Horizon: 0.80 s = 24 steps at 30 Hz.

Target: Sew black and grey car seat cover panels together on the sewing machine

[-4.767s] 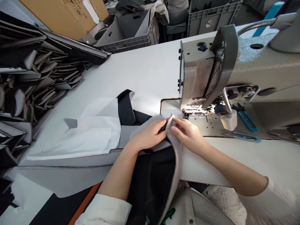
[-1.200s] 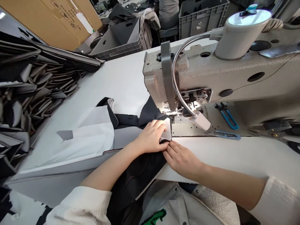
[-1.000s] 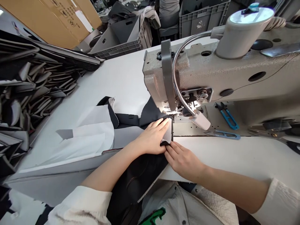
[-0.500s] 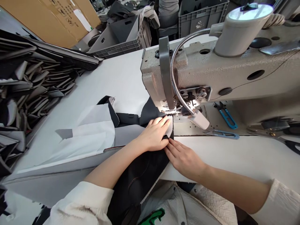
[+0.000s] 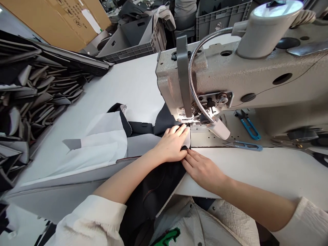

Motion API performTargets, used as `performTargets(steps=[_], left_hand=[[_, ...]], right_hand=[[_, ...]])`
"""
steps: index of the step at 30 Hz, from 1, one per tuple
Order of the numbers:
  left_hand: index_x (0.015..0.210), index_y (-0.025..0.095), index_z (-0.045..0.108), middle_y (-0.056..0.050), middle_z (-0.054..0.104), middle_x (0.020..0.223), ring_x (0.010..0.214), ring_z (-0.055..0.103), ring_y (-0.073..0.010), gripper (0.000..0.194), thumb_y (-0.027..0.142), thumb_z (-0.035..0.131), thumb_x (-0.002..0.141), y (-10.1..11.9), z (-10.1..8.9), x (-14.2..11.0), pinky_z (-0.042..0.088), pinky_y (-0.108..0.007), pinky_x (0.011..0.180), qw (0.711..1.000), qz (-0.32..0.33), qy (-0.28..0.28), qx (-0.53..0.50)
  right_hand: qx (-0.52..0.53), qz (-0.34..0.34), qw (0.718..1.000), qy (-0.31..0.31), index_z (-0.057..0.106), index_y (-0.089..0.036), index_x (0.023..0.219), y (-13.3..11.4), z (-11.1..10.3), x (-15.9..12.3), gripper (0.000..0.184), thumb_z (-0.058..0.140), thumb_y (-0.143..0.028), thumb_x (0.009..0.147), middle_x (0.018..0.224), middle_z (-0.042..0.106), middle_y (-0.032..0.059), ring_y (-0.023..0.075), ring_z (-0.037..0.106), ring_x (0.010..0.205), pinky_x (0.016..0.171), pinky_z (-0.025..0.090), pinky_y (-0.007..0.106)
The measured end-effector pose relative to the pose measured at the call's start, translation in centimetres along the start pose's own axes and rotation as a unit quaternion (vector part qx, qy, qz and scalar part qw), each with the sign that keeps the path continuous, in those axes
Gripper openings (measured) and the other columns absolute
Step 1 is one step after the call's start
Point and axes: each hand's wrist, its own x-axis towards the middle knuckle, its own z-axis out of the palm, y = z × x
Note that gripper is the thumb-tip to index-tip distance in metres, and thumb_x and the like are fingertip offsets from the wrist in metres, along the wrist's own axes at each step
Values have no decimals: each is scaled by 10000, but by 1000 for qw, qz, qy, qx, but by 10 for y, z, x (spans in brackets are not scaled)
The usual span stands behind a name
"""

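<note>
At the sewing machine (image 5: pixel 202 75), both hands are on a layered grey and black fabric piece (image 5: pixel 153 184), close to the needle area. My left hand (image 5: pixel 174 143) curls over the fabric just in front of the presser foot, its thumb against a small fold. My right hand (image 5: pixel 201 167) grips the fabric's right edge, fingers pressed together beside my left thumb; part of its grip is hidden. Black fabric hangs over the table's front edge, and the grey part with a white layer (image 5: pixel 102 157) spreads left.
Two blue thread snips (image 5: pixel 249 128) lie right of the needle, with scissors (image 5: pixel 307 148) farther right. Stacked cut pieces (image 5: pixel 51 85) stand at left. Behind are a cardboard box (image 5: pixel 58 20) and grey plastic crates (image 5: pixel 133 48). A lamp head (image 5: pixel 219 129) hangs by the needle.
The view has shifted slightly. Both hands keep nearly the same place and hold on the fabric by the presser foot.
</note>
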Motion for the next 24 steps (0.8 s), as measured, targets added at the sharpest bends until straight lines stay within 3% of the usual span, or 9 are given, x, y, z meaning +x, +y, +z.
performTargets(steps=[8, 13, 17, 24], left_hand=[[1405, 112, 247, -137, 198, 1499, 1343, 219, -311, 766, 276, 511, 705, 5, -3, -12, 282, -463, 1056, 1000, 7, -16, -5], [1318, 130, 404, -116, 371, 1425, 1337, 281, -251, 564, 250, 486, 773, 1, 1, -26, 313, -396, 1073, 998, 47, 30, -20], [1272, 141, 465, -103, 439, 1378, 1301, 357, -237, 480, 255, 475, 806, 4, 7, -32, 347, -373, 1062, 997, 37, 58, -15], [1216, 144, 491, -120, 505, 1284, 1222, 429, -263, 459, 205, 505, 761, 15, 4, -14, 422, -386, 971, 997, 0, 72, 18]], right_hand=[[-17, -88, 996, 23, 630, -96, 981, -4, -8, 0, 204, 461, -92, 868, 917, 670, 111, 249, 619, 969, 910, 489, 419], [1, -59, 998, 29, 641, -102, 978, -12, -8, -3, 204, 472, -115, 863, 952, 666, 123, 279, 595, 1037, 916, 488, 410], [5, -59, 998, 29, 646, -102, 971, -13, -10, -2, 211, 469, -112, 858, 949, 664, 127, 285, 600, 1027, 901, 498, 402], [26, -16, 999, -12, 629, -121, 1020, -9, -5, -3, 227, 465, -108, 863, 1001, 632, 128, 259, 550, 1089, 999, 418, 406]])
